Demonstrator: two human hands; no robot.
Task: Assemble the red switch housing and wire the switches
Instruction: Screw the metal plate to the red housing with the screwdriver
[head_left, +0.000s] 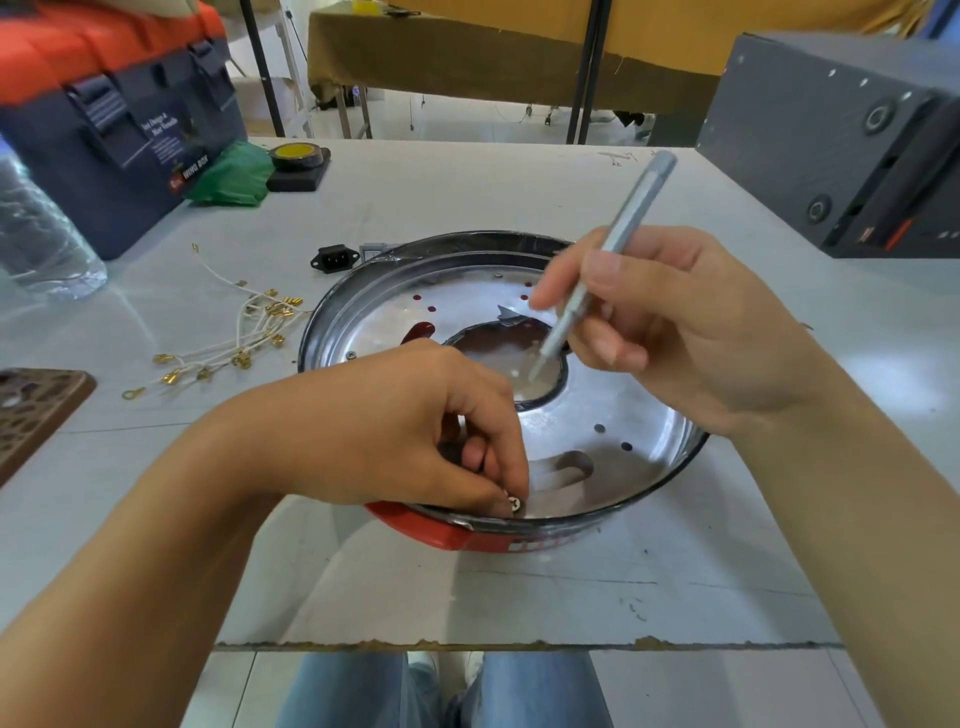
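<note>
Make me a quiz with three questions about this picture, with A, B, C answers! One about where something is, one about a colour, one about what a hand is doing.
1. Where is the tape roll?
A. in the pan
B. on a black block beside the green bag
C. on the floor

2. What colour are the wire bundle ends?
A. gold
B. blue
C. pink

3. What is the left hand doing?
A. lying flat
B. pinching a screw
C. waving

Answers: 1 B, it sits far left on the table. 2 A, the terminals shine gold. 3 B, fingertips grip it at the pan rim, while the right hand holds a screwdriver.
</note>
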